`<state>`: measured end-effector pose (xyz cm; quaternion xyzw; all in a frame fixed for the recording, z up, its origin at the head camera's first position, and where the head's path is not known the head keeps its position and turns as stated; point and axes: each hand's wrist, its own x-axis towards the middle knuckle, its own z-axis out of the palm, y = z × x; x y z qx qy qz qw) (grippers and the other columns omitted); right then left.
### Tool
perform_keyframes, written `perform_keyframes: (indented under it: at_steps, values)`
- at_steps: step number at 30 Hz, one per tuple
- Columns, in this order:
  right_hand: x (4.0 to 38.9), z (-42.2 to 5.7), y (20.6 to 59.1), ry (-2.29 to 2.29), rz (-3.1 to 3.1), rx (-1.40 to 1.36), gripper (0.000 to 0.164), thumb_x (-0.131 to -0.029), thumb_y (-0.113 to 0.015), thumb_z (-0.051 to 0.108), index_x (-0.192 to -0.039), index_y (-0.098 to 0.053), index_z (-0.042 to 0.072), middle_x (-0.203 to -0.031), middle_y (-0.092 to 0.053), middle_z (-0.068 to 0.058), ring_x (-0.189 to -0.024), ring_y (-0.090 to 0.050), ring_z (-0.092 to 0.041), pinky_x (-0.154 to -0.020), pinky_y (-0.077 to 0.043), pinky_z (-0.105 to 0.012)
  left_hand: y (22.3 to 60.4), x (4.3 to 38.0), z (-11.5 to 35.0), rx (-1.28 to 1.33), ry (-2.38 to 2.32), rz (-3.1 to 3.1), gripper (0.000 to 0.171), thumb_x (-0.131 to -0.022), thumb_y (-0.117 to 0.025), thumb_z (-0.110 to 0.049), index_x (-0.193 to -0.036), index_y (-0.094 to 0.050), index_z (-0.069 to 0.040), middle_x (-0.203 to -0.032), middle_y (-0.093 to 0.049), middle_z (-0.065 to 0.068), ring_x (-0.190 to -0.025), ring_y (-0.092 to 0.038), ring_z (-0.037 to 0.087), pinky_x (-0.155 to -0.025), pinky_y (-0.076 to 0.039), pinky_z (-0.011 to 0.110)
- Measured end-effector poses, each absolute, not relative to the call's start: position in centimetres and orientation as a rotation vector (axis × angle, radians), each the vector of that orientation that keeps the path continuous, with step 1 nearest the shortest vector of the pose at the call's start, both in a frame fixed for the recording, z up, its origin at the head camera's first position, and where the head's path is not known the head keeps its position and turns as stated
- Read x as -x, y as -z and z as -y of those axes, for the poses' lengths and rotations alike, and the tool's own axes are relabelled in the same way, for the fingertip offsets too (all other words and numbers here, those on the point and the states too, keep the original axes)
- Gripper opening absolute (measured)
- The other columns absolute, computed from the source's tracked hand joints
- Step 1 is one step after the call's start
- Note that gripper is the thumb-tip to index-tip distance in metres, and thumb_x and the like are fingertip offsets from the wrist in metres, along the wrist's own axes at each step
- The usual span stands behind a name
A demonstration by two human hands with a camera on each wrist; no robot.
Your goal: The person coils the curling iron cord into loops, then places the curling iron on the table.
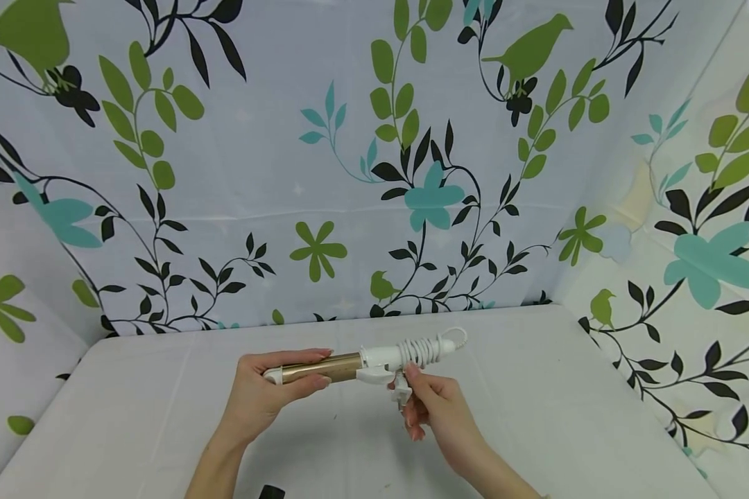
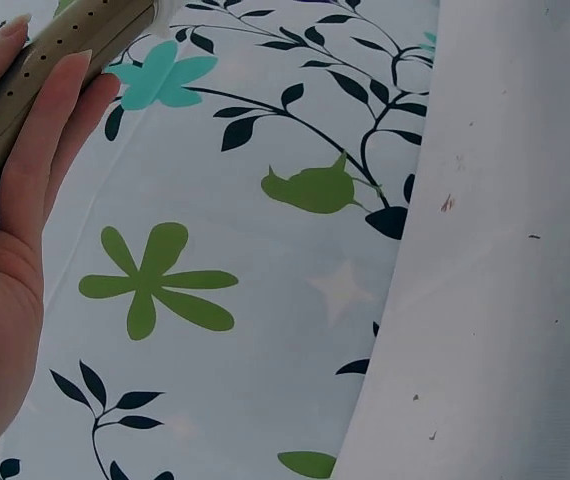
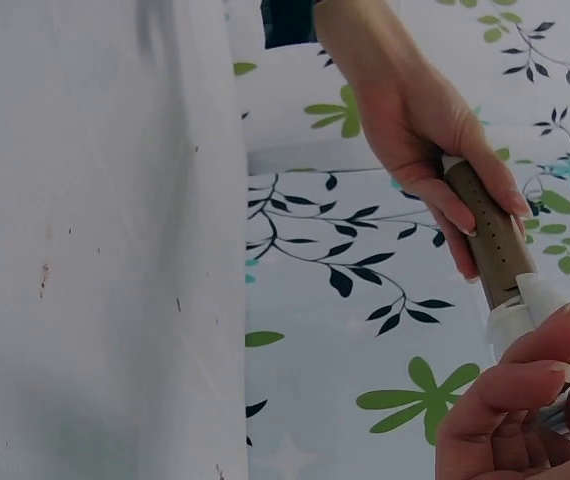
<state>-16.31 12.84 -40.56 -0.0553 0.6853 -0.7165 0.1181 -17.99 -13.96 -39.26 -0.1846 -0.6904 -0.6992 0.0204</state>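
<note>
A curling iron with a gold barrel (image 1: 327,369) and a white handle (image 1: 382,356) is held level above the table. Its white cord (image 1: 421,351) is wound in several coils round the handle, with a small loop at the far right end. My left hand (image 1: 259,391) grips the gold barrel, thumb on the near side and fingers on the far side; small dark holes dot the barrel (image 2: 50,60) in the left wrist view. Just under the handle, my right hand (image 1: 440,409) pinches the white plug (image 1: 402,390) between thumb and fingers.
The white table (image 1: 537,388) spreads out under both hands. Behind it and at both sides hangs a white cloth (image 1: 256,173) printed with leaves, birds and flowers. A small black object (image 1: 272,492) shows at the bottom edge of the head view.
</note>
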Motion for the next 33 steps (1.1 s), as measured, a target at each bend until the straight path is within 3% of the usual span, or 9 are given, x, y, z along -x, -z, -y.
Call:
perform_keyframes:
  at_steps: [13,19,24,27,33]
  values:
    - [16.5,-13.3,40.1,2.096,-1.830,0.079,0.053,-0.091,-0.051,0.052,-0.084,-0.061,0.000,-0.051,-0.043,0.000,-0.042,-0.038,-0.010,-0.040,-0.035,-0.018,39.1,17.9,13.9,0.488,2.113,2.246,0.038,-0.068,-0.084,-0.012,-0.105,-0.072,-0.006,-0.108,-0.070,0.006,-0.095,-0.064,0.028,-0.074,-0.060,0.036]
    - [17.4,-13.7,41.1,1.950,-1.878,0.115,0.053,-0.092,-0.051,0.050,-0.090,-0.064,-0.001,-0.053,-0.048,0.001,-0.043,-0.044,-0.009,-0.041,-0.040,-0.018,39.9,18.0,13.7,0.405,2.011,2.493,0.042,-0.066,-0.085,-0.027,-0.106,-0.073,-0.023,-0.111,-0.068,-0.004,-0.098,-0.061,0.025,-0.076,-0.059,0.033]
    - [17.9,-13.4,42.8,1.715,-2.034,0.239,0.049,-0.095,-0.050,0.041,-0.085,-0.062,-0.005,-0.056,-0.055,-0.001,-0.044,-0.048,-0.009,-0.041,-0.040,-0.019,41.0,18.3,13.8,0.491,1.743,2.700,0.039,-0.069,-0.083,-0.033,-0.106,-0.071,-0.033,-0.110,-0.067,-0.009,-0.096,-0.060,0.018,-0.075,-0.057,0.026]
    - [18.1,-13.5,43.7,1.622,-2.089,0.277,0.048,-0.097,-0.048,0.039,-0.084,-0.061,-0.006,-0.056,-0.057,-0.003,-0.044,-0.049,-0.009,-0.039,-0.040,-0.020,41.6,18.6,13.6,0.560,1.563,2.775,0.037,-0.070,-0.082,-0.032,-0.106,-0.070,-0.034,-0.108,-0.068,-0.009,-0.091,-0.061,0.012,-0.073,-0.054,0.022]
    - [18.4,-13.7,45.1,1.447,-2.204,0.295,0.043,-0.098,-0.046,0.036,-0.079,-0.060,0.000,-0.054,-0.055,-0.001,-0.043,-0.048,-0.010,-0.038,-0.040,-0.021,42.7,19.1,12.8,0.677,1.204,2.871,0.036,-0.073,-0.080,-0.026,-0.108,-0.071,-0.025,-0.103,-0.070,-0.009,-0.087,-0.062,0.006,-0.074,-0.054,0.024]
